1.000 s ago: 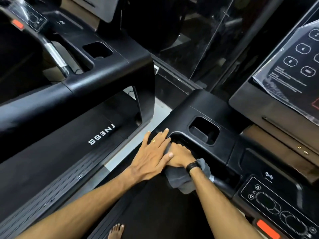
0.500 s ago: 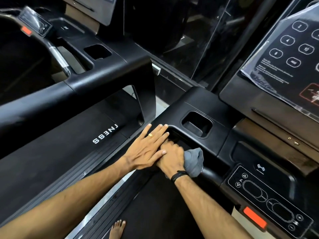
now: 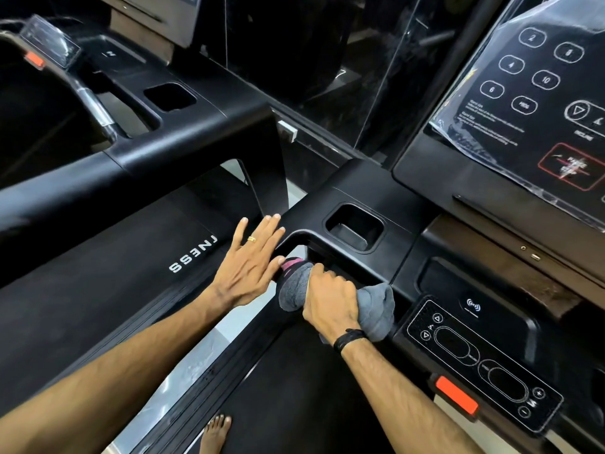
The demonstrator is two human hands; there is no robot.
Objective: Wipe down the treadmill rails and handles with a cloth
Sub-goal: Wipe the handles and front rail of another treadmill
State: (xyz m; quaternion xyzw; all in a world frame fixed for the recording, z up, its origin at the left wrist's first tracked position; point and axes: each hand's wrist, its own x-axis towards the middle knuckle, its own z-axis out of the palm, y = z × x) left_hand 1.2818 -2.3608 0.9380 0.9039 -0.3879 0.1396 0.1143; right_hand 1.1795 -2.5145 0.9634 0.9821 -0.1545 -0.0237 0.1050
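The right hand (image 3: 330,298) has its grip curled tight around a grey cloth (image 3: 376,309), which is wrapped over the treadmill's handle; the handle itself is mostly hidden beneath the cloth and fist. Cloth bunches out on both sides of the fist, a pink-striped edge showing at its left end. The left hand (image 3: 248,270) lies flat with fingers straight, holding nothing, just beside that end, fingertips reaching the black console housing (image 3: 330,198), apparently resting on it.
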